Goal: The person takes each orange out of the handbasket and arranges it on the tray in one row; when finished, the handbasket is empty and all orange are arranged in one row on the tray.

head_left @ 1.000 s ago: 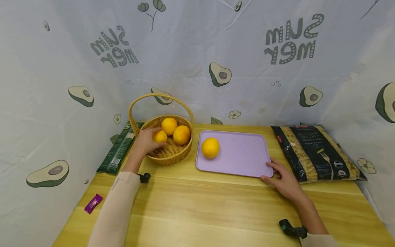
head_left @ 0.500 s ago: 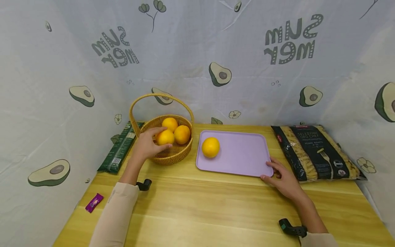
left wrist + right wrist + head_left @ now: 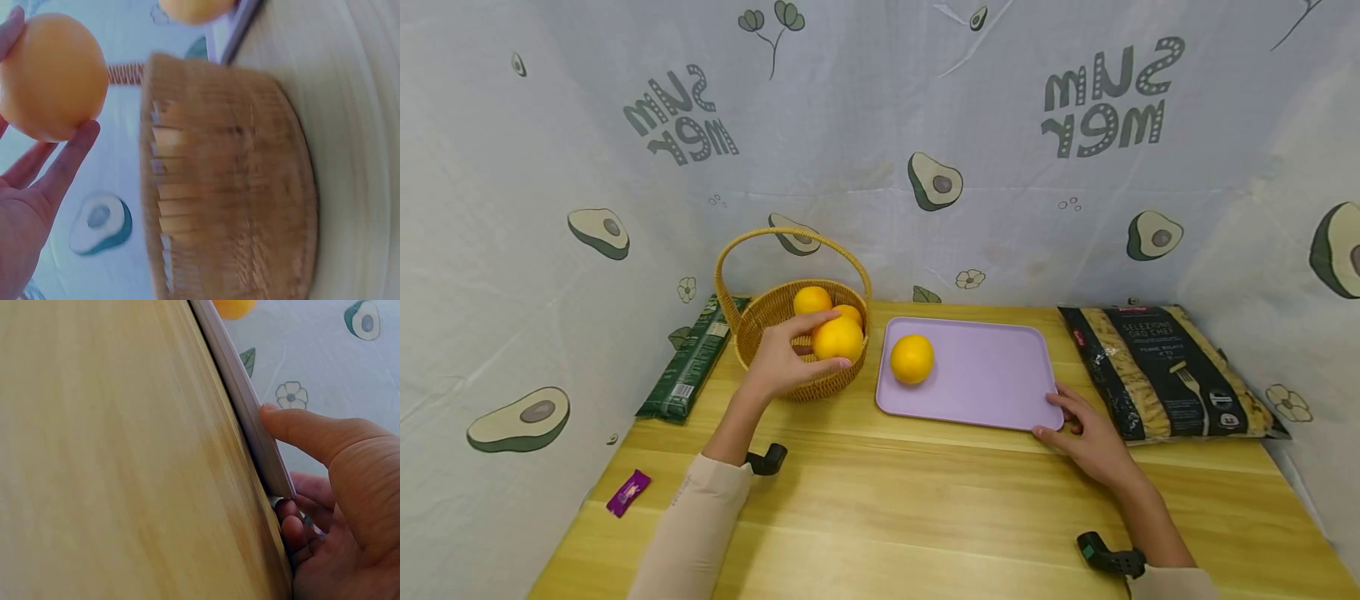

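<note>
My left hand (image 3: 778, 364) grips an orange (image 3: 838, 340) between thumb and fingers, over the right part of the wicker basket (image 3: 827, 387). In the left wrist view the held orange (image 3: 55, 78) is raised above the basket's rim. Two more oranges lie inside the basket, one at the back (image 3: 812, 300) and one partly hidden behind the held fruit. Right of the basket lies a lilac tray (image 3: 988, 367), with a single orange (image 3: 912, 359) near its left end. My right hand (image 3: 1093, 446) holds the tray's near right corner, thumb against the front rim.
A pasta bag (image 3: 1172, 375) lies at the back right, beside the tray. Left of the basket is a green packet (image 3: 688, 367), partly behind it. A small purple wrapped sweet (image 3: 628, 492) rests near the table's left edge. A printed curtain (image 3: 865, 150) hangs behind the table.
The left hand has lifted an orange from the basket's left side and carried it right, over the other fruit. The right hand and tray have stayed put.
</note>
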`<state>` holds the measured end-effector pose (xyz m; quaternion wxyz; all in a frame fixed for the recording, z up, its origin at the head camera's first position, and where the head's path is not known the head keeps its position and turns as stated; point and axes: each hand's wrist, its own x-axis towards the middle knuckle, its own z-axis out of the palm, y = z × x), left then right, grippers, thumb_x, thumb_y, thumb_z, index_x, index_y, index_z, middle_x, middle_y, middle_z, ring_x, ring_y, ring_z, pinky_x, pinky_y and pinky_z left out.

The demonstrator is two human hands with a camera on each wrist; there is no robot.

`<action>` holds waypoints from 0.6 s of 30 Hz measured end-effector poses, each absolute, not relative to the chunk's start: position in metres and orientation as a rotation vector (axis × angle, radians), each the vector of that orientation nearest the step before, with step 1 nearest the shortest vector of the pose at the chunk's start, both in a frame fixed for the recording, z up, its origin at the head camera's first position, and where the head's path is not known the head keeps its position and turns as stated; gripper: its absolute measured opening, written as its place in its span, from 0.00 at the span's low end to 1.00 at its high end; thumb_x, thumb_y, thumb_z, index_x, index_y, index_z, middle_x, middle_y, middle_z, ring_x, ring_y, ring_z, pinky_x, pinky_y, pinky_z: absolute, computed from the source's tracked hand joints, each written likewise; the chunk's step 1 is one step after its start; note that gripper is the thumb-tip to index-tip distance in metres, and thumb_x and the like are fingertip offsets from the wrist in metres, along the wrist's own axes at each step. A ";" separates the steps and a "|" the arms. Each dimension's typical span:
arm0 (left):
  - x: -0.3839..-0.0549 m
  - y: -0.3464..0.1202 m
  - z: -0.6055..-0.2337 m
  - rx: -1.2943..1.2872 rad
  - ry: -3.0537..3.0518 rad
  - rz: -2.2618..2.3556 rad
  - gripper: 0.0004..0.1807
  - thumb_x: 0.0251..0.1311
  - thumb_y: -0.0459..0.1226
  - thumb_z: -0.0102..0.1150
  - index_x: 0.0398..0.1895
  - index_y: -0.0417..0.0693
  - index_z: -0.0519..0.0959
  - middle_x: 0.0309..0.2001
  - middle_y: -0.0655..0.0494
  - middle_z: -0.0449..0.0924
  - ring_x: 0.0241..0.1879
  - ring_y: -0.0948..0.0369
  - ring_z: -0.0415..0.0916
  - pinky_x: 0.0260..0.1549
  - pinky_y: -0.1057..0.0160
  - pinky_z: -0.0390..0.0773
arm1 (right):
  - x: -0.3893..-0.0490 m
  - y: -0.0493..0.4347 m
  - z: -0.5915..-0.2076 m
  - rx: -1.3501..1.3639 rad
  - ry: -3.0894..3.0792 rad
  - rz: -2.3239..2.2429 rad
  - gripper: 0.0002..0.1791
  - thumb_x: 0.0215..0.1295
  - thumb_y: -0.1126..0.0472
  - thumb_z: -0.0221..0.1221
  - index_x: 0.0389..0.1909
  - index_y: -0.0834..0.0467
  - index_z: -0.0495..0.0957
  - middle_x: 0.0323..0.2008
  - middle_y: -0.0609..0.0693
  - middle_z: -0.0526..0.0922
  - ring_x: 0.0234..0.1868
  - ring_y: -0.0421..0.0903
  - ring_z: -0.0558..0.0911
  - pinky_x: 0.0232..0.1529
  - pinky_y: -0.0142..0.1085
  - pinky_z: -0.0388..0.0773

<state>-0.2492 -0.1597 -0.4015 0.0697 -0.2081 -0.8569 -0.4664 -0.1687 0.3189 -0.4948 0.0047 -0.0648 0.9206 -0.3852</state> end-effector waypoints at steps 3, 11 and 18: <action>-0.247 -0.144 -0.399 -0.695 -2.552 -1.431 0.39 0.46 0.53 0.82 0.66 0.70 0.79 0.67 0.65 0.78 0.59 0.57 0.80 0.52 0.54 0.86 | -0.169 0.319 -0.497 -0.193 2.886 -1.197 0.41 0.68 0.49 0.67 0.73 0.69 0.66 0.79 0.68 0.55 0.65 0.61 0.69 0.46 0.18 0.64; -0.255 -0.096 -0.391 -0.932 -2.500 -1.534 0.38 0.47 0.51 0.82 0.65 0.69 0.79 0.65 0.65 0.78 0.60 0.59 0.77 0.54 0.53 0.85 | -0.170 0.320 -0.497 -0.189 2.884 -1.193 0.41 0.68 0.49 0.67 0.73 0.68 0.66 0.80 0.67 0.54 0.69 0.63 0.68 0.46 0.16 0.64; -0.268 -0.059 -0.394 -0.977 -2.542 -1.507 0.41 0.46 0.51 0.83 0.67 0.69 0.77 0.66 0.69 0.75 0.62 0.63 0.74 0.54 0.56 0.85 | -0.170 0.321 -0.498 -0.212 2.888 -1.208 0.40 0.68 0.50 0.67 0.73 0.69 0.67 0.80 0.67 0.55 0.71 0.64 0.67 0.47 0.13 0.63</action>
